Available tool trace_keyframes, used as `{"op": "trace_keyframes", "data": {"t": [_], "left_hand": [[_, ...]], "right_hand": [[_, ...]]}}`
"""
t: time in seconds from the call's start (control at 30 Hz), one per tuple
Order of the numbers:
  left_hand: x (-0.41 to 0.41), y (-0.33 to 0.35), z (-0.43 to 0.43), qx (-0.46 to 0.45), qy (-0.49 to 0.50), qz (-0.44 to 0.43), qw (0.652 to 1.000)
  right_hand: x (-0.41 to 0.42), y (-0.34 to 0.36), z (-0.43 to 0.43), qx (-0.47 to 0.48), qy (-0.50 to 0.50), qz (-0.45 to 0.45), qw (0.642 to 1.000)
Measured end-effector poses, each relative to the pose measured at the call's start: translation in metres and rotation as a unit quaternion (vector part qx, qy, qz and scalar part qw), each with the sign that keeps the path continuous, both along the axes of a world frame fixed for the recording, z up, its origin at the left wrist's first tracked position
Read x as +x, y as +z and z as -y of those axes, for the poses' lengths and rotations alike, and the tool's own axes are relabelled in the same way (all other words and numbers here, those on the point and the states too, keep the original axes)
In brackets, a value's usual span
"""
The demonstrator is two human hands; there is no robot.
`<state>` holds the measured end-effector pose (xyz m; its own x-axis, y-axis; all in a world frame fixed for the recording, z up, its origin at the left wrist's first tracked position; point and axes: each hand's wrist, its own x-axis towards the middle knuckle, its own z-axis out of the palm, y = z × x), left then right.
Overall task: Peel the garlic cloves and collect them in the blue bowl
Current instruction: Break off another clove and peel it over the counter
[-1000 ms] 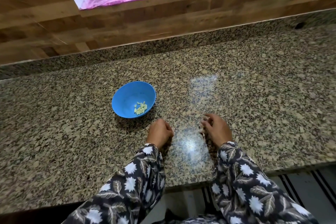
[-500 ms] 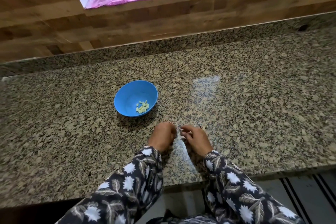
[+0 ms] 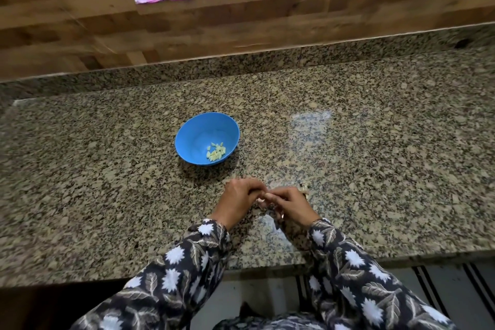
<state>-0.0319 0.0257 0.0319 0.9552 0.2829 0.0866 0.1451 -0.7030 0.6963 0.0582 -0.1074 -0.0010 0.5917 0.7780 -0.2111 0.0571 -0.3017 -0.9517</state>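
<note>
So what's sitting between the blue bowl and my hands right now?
Head view: only bare granite counter, shadowed, from the blue bowl to the left hand and right hand.

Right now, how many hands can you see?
2. The left hand and right hand meet fingertip to fingertip over the counter, nearer than the blue bowl.

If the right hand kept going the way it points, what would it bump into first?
Probably the left hand, which seems right against it; the round blue plastic bowl lies farther along.
</note>
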Motion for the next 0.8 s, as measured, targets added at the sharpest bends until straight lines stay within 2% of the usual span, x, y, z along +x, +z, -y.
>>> {"op": "trace_keyframes", "data": {"t": [0.1, 0.23, 0.3, 0.37, 0.43, 0.47, 0.5, 0.53, 0.57, 0.6, 0.63, 0.67, 0.7, 0.73, 0.77, 0.8], "left_hand": [[-0.003, -0.002, -0.003, 0.060, -0.040, 0.028, 0.997], [-0.009, -0.005, -0.009, 0.162, -0.138, 0.011, 0.977], [-0.009, -0.004, -0.008, 0.187, -0.180, -0.008, 0.966], [-0.008, -0.003, -0.005, 0.170, -0.177, -0.052, 0.968], [-0.005, -0.003, -0.004, 0.044, -0.113, -0.121, 0.985], [-0.004, -0.002, -0.004, -0.066, -0.074, -0.150, 0.984], [-0.003, 0.000, -0.004, -0.187, -0.028, -0.168, 0.967], [-0.002, 0.001, -0.004, -0.305, 0.024, -0.183, 0.934], [-0.001, 0.001, -0.005, -0.408, 0.071, -0.203, 0.887], [-0.001, 0.002, -0.007, -0.487, 0.103, -0.221, 0.839], [-0.003, 0.004, -0.007, -0.519, 0.115, -0.229, 0.815], [-0.003, 0.005, -0.006, -0.521, 0.111, -0.221, 0.817], [-0.004, 0.006, -0.005, -0.471, 0.094, -0.198, 0.854], [-0.005, 0.005, -0.005, -0.365, 0.064, -0.167, 0.913], [-0.007, 0.003, -0.004, -0.217, 0.022, -0.131, 0.967], [-0.009, 0.000, -0.003, -0.069, -0.023, -0.083, 0.994]], "right_hand": [[-0.001, 0.004, 0.003, 0.008, 0.019, -0.008, 1.000], [0.001, 0.013, 0.007, -0.033, 0.078, 0.019, 0.996], [0.002, 0.017, 0.006, -0.073, 0.112, 0.081, 0.988], [0.002, 0.017, 0.008, -0.093, 0.122, 0.175, 0.973], [-0.002, 0.014, 0.009, -0.075, 0.098, 0.248, 0.961], [-0.004, 0.012, 0.010, -0.059, 0.083, 0.286, 0.953], [-0.004, 0.011, 0.011, -0.036, 0.069, 0.332, 0.940], [-0.002, 0.011, 0.010, -0.011, 0.061, 0.388, 0.920], [0.001, 0.009, 0.010, 0.011, 0.065, 0.439, 0.896], [0.003, 0.008, 0.008, 0.021, 0.074, 0.478, 0.875], [0.003, 0.009, 0.006, 0.013, 0.089, 0.490, 0.867], [0.004, 0.013, 0.004, -0.012, 0.097, 0.477, 0.873], [0.003, 0.020, 0.001, -0.049, 0.101, 0.404, 0.908], [0.003, 0.024, 0.000, -0.063, 0.102, 0.264, 0.957], [0.002, 0.027, -0.001, -0.044, 0.085, 0.103, 0.990], [0.002, 0.027, -0.002, -0.019, 0.056, -0.036, 0.998]]}}
